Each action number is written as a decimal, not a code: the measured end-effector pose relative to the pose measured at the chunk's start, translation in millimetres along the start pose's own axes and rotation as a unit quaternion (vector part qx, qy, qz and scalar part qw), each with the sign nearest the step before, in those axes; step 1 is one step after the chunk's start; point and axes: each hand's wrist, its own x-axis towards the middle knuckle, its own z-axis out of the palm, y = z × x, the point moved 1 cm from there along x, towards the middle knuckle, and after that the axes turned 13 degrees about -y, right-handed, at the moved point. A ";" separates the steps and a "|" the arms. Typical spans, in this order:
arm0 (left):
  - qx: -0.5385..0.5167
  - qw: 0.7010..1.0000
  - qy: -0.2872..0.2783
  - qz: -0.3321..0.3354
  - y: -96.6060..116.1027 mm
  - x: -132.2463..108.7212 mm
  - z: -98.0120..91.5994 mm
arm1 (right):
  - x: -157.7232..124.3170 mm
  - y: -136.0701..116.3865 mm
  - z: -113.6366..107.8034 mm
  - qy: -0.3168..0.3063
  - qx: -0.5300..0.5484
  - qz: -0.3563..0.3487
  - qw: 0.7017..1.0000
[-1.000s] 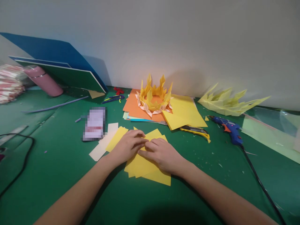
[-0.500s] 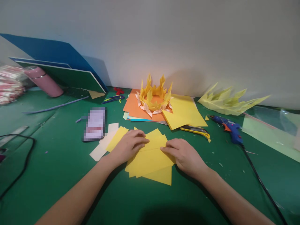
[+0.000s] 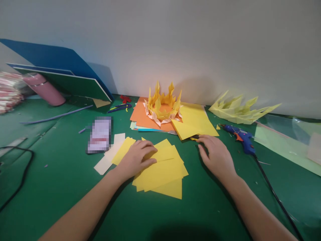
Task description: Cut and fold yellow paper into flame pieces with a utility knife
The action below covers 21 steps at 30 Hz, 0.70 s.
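Several yellow paper sheets (image 3: 160,177) lie overlapped in a loose stack in front of me, the top one marked by a crease or slit. My left hand (image 3: 137,155) rests on the stack's upper left part, thumb and fingers stretched out. To the right, my right hand (image 3: 215,152) is over a yellow utility knife (image 3: 194,138), whose body is mostly hidden under the fingers. Its thumb is apart from the forefinger. More yellow strips (image 3: 124,149) and pale pink paper pieces (image 3: 103,163) stick out left of my left hand.
Behind stands a folded-paper crown (image 3: 157,112) on orange and yellow sheets (image 3: 195,117). A blue glue gun (image 3: 240,135) with its cord lies right, near a pale yellow folded-paper piece (image 3: 240,112). At left are a blurred phone-like object (image 3: 100,134), a pink bottle (image 3: 45,90) and leaning boards (image 3: 75,88).
My right hand has left the yellow stack and moved right and away from me, onto the utility knife. The left hand stays on the sheets. The view shifts slightly.
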 end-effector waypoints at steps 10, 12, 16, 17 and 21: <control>0.022 0.999 -0.002 0.049 6.0 -1.4 2.2 | 2.7 10.7 7.9 -0.022 -0.042 0.086 0.995; 0.022 0.998 -0.003 0.055 6.7 -0.9 2.4 | 2.6 11.9 7.4 -0.026 -0.035 0.072 0.996; 0.022 0.999 0.008 0.046 7.6 0.0 2.2 | 3.5 12.5 7.2 -0.065 -0.003 0.026 0.998; 0.021 0.998 0.011 0.049 8.0 0.2 2.2 | 3.9 11.8 7.0 -0.074 -0.005 0.016 0.997; 0.016 0.997 0.017 0.068 8.9 0.9 2.7 | 4.5 7.4 3.9 -0.092 -0.016 -0.024 0.995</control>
